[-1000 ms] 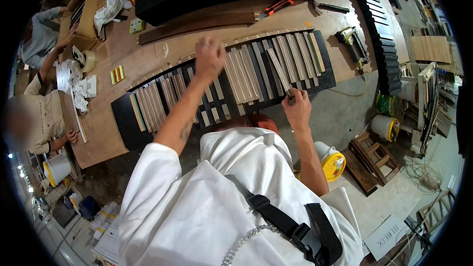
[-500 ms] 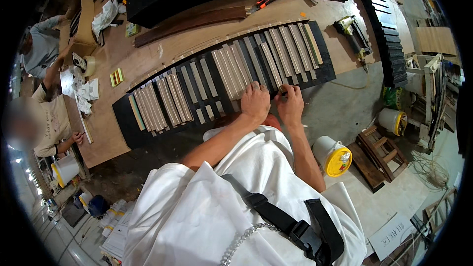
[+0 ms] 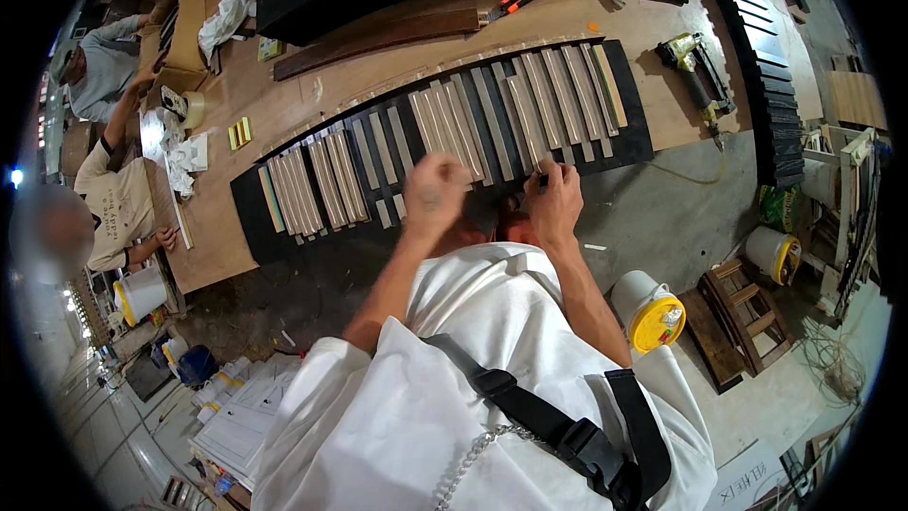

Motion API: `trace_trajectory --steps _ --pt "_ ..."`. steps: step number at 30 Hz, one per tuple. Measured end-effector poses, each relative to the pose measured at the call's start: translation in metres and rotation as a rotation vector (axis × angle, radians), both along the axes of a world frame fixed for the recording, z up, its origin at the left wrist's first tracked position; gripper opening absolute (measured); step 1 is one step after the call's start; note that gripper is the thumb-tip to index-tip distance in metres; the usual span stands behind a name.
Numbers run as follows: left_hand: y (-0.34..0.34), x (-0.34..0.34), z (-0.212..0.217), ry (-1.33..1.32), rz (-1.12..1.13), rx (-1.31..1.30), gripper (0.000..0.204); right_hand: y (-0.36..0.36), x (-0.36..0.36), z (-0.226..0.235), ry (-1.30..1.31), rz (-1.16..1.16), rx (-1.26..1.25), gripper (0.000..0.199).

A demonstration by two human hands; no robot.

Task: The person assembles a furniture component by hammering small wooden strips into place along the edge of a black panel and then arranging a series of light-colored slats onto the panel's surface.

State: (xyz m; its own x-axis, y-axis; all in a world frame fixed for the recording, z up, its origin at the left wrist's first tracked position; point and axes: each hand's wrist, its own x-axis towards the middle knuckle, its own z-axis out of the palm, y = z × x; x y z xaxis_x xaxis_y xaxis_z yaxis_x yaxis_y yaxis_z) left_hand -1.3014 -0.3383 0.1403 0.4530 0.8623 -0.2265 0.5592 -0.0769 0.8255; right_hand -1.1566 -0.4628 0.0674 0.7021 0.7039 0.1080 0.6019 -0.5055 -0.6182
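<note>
I see the left hand (image 3: 438,191) motion-blurred; cannot tell its grip. Right hand (image 3: 556,203): fingers curled, contents unclear. Narrow grey-brown strips (image 3: 454,128), some ends hidden behind the left hand, lie side by side across a black board (image 3: 637,137).

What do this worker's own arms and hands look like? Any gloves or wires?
The left hand and right hand are bare, with no gloves or wires visible. Both forearms are uncovered, below loose white sleeves. The left hand's blurred back bears a faint mark, too unclear to identify.
</note>
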Motion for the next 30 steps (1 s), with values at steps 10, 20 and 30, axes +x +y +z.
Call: trace_trajectory --steps 10,20,30 --pt "-0.027 -0.142 -0.012 0.394 -0.267 -0.088 0.025 0.041 0.002 -0.005 -0.115 -0.038 -0.010 0.025" --pt "-0.069 -0.422 -0.222 0.886 -0.032 -0.296 0.028 0.025 -0.034 0.011 0.006 0.405 0.085 0.050" --pt "-0.084 -0.496 -0.319 0.736 -0.098 0.007 0.027 0.050 -0.055 0.009 0.033 0.184 0.100 0.032"
